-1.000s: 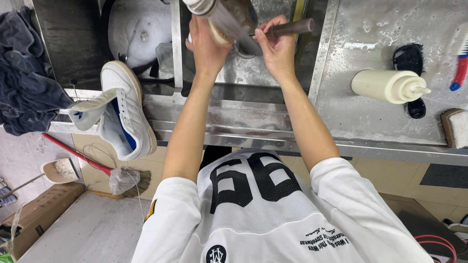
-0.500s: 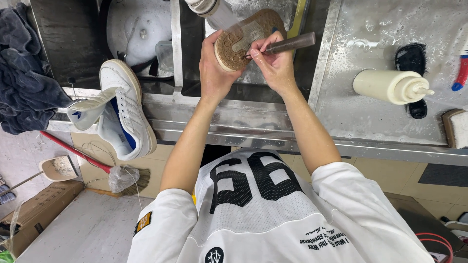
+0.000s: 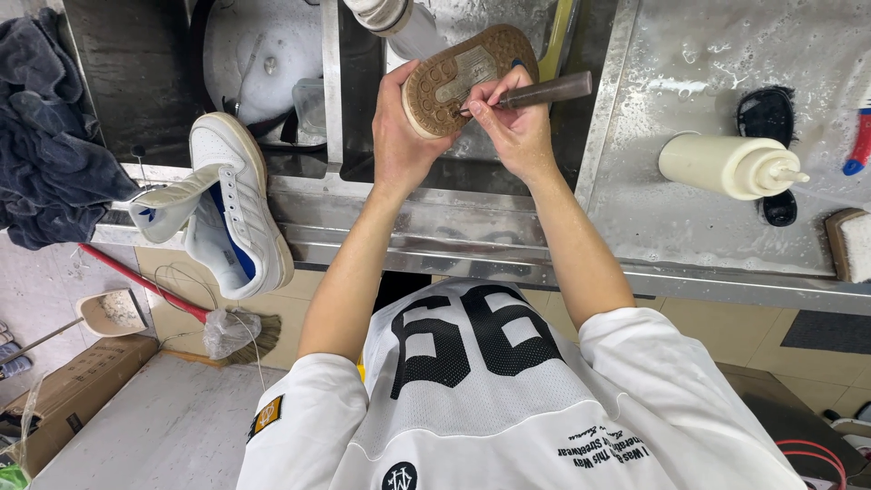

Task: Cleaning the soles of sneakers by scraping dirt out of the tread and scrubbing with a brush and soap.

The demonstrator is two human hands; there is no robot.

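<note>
While the left hand [image 3: 399, 136] clasps a shoe [image 3: 467, 77] sole-up, the right hand's [image 3: 517, 127] grip clenches a dark-handled tool [image 3: 544, 91] touching that sole.

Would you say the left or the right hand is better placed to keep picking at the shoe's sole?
Probably the right hand: it grips the brown-handled tool with its tip on the tan sole. The left hand is wrapped around the shoe, steadying it over the sink.
</note>
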